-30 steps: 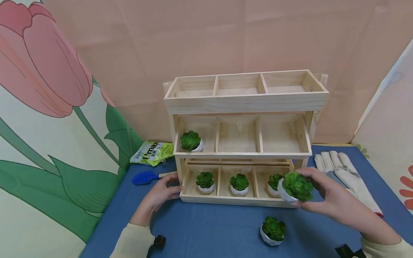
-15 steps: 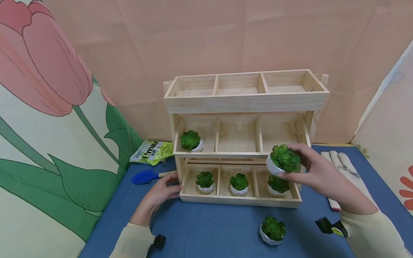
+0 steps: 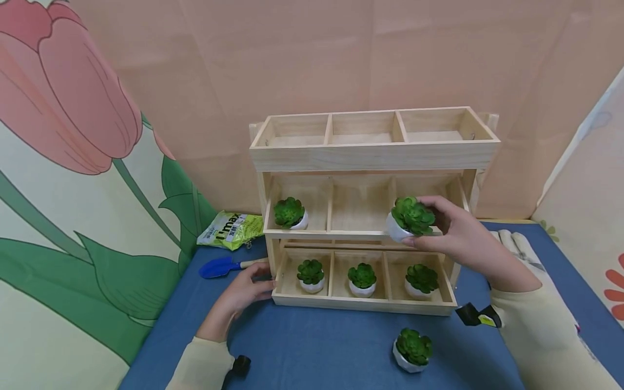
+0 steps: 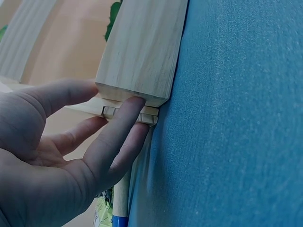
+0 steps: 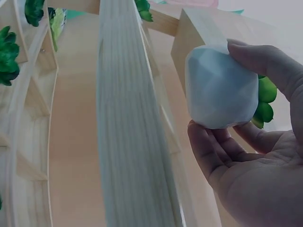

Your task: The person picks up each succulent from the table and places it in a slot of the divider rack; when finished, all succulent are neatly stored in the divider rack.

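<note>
My right hand (image 3: 455, 230) grips a small green succulent in a white faceted pot (image 3: 413, 218), held in front of the middle tier near its right divider. In the right wrist view, thumb and fingers hold the white pot (image 5: 221, 87) from opposite sides. My left hand (image 3: 246, 290) touches the lower left corner of the three-tier wooden planter shelf (image 3: 372, 158); its fairly straight fingers (image 4: 113, 137) lie against the bottom box's end. One potted succulent (image 3: 289, 213) sits in the middle tier's left compartment. Each bottom compartment holds one, such as the centre succulent (image 3: 362, 277).
Another potted succulent (image 3: 412, 349) stands on the blue tablecloth (image 3: 312, 346) before the shelf. Left of the shelf lie a blue trowel (image 3: 219, 267) and a green-yellow bag (image 3: 230, 229). White work gloves (image 3: 524, 249) lie at right, partly hidden by the right arm.
My right hand has carried the potted succulent up and to the left, from the bottom tier's right end to the middle tier. The left hand has stayed at the shelf corner.
</note>
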`<action>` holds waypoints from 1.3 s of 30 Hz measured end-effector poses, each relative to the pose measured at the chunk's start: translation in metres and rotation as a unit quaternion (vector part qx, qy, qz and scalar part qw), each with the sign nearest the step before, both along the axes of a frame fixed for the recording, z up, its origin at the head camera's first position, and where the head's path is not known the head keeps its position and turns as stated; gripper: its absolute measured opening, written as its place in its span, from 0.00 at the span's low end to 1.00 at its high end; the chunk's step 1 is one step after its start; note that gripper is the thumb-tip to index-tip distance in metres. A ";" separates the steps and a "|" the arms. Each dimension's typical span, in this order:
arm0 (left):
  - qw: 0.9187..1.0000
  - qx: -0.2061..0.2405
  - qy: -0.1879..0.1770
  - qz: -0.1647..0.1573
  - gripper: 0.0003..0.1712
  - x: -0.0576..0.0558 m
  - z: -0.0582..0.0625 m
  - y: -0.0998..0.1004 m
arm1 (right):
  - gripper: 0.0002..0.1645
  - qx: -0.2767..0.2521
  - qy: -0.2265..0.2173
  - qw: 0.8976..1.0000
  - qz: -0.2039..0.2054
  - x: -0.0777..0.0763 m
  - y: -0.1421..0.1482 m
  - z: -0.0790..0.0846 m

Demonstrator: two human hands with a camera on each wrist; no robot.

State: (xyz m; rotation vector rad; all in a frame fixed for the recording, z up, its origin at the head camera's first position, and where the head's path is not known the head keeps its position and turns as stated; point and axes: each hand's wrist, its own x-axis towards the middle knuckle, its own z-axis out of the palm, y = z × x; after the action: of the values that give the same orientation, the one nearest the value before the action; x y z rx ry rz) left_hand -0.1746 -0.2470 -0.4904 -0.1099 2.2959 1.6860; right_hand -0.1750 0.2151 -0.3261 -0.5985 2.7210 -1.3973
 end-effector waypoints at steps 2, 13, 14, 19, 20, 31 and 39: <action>1.000 -0.001 0.000 0.000 0.34 0.000 0.000 0.000 | 0.41 -0.004 -0.004 1.000 0.005 -0.005 -0.005 0.003; 1.000 0.004 0.000 -0.006 0.34 0.000 0.000 0.003 | 0.42 -0.015 -0.031 0.999 0.020 -0.027 -0.034 0.015; 1.000 0.004 0.001 -0.006 0.34 0.000 0.000 0.002 | 0.43 -0.010 -0.028 0.999 0.022 -0.030 -0.037 0.016; 1.000 0.007 0.000 -0.010 0.35 -0.002 0.000 0.001 | 0.42 0.014 -0.023 0.999 0.019 -0.047 -0.050 0.022; 1.000 0.007 0.000 -0.011 0.35 -0.002 0.000 0.001 | 0.42 0.016 -0.022 0.999 0.019 -0.051 -0.053 0.023; 1.000 0.006 -0.002 -0.007 0.35 -0.002 0.000 0.001 | 0.41 0.018 -0.029 0.998 0.049 -0.077 -0.078 0.020; 1.000 0.002 -0.001 -0.006 0.35 -0.002 0.000 0.000 | 0.44 0.051 -0.043 0.997 0.039 -0.084 -0.086 0.021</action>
State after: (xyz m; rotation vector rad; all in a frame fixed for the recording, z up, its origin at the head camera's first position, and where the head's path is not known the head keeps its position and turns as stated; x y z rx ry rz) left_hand -0.1763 -0.2474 -0.4906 -0.0981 2.2872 1.6839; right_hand -0.2592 0.1291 -0.3047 -0.6145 2.6522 -1.2294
